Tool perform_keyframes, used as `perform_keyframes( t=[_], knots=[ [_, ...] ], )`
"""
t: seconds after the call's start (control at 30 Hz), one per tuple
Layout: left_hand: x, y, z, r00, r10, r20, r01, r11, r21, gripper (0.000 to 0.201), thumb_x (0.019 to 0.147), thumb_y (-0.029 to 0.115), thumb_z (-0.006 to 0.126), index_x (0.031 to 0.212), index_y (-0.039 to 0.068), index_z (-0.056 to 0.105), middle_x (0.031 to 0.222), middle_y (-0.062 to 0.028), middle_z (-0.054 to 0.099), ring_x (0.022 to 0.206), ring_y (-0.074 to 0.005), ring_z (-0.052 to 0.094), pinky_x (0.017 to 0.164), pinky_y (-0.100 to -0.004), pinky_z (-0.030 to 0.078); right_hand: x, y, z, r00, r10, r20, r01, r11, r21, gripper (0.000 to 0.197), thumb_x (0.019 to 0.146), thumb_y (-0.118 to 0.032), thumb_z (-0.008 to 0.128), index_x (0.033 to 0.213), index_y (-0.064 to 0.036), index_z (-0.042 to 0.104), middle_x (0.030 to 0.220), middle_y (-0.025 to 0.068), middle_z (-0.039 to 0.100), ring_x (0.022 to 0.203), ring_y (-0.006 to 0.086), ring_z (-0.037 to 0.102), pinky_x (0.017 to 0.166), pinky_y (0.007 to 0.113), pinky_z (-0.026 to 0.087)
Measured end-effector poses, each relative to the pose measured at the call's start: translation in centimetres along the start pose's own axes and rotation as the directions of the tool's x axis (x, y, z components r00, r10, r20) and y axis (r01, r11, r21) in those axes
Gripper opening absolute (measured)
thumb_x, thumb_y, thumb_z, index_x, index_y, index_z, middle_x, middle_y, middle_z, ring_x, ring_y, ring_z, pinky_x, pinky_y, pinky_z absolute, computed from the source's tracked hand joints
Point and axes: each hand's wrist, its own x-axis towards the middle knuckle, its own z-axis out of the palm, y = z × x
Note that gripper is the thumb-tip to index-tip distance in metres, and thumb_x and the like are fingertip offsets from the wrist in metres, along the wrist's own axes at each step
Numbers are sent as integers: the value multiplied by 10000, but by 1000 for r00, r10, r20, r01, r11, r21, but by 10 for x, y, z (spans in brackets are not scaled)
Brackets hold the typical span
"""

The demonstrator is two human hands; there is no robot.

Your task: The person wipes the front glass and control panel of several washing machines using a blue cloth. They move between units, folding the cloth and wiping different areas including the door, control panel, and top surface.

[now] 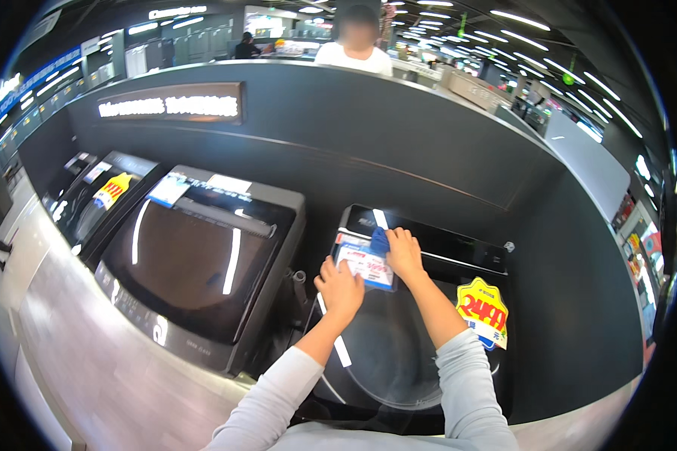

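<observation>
A white-and-blue price card [368, 264] lies near the back of a black top-loading washing machine [399, 338] with a dark glass lid. My left hand [341, 289] rests at the card's lower left, fingers apart and fingertips touching it. Bunched under the fingers of my right hand [404, 254] is a dark blue cloth [380, 240], pressed at the card's upper edge by the control panel [451, 248]. Part of the cloth is hidden by that hand. A yellow-and-red price tag [483, 312] sits on the right side of the lid.
To the left stands another top-loading washer [195, 255] with a brown-tinted lid, and further left a third machine [113, 195]. A dark partition [399, 128] encloses them at the back and right. Behind it is a person in a white top [353, 59].
</observation>
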Motion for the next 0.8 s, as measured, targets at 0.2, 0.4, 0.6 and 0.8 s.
perform_keyframes(
  t=[0.2, 0.4, 0.6, 0.8],
  knots=[
    [-2, 1, 8, 998, 12, -63, -12, 1000, -7, 472, 836, 291, 650, 1199, 5, 557, 1367, -252, 455, 1266, -366, 434, 967, -518, 355, -37, -27, -14, 995, -83, -63, 87, 994, 62, 520, 639, -18, 705, 1146, -67, 605, 1044, 99, 567, 1025, 296, 544, 878, 393, 462],
    [0, -5, 14, 990, -1, -139, -8, 998, -68, 353, 889, 242, 570, 1139, -3, 620, 1323, -248, 498, 1240, -366, 460, 955, -519, 369, -95, -61, -55, 988, -152, -7, 151, 970, 188, 509, 626, -11, 721, 1120, -67, 614, 1045, 97, 575, 1016, 298, 545, 858, 395, 472],
    [2, -2, 5, 999, -32, -43, 27, 993, -112, 405, 909, 254, 547, 1197, -28, 590, 1379, -274, 463, 1295, -387, 423, 1034, -550, 323, -182, -105, -116, 962, -238, 136, 193, 941, 277, 514, 625, -53, 743, 1124, -84, 625, 1066, 86, 575, 1010, 295, 546, 845, 386, 493],
    [4, 13, -9, 999, 32, 24, -28, 991, -132, 557, 873, 237, 619, 1308, -65, 446, 1488, -341, 250, 1423, -443, 223, 1110, -675, 141, -253, -132, -164, 884, -358, 299, 226, 890, 397, 519, 644, -79, 747, 1149, -104, 626, 1089, 83, 569, 997, 287, 551, 828, 386, 505]
  ],
)
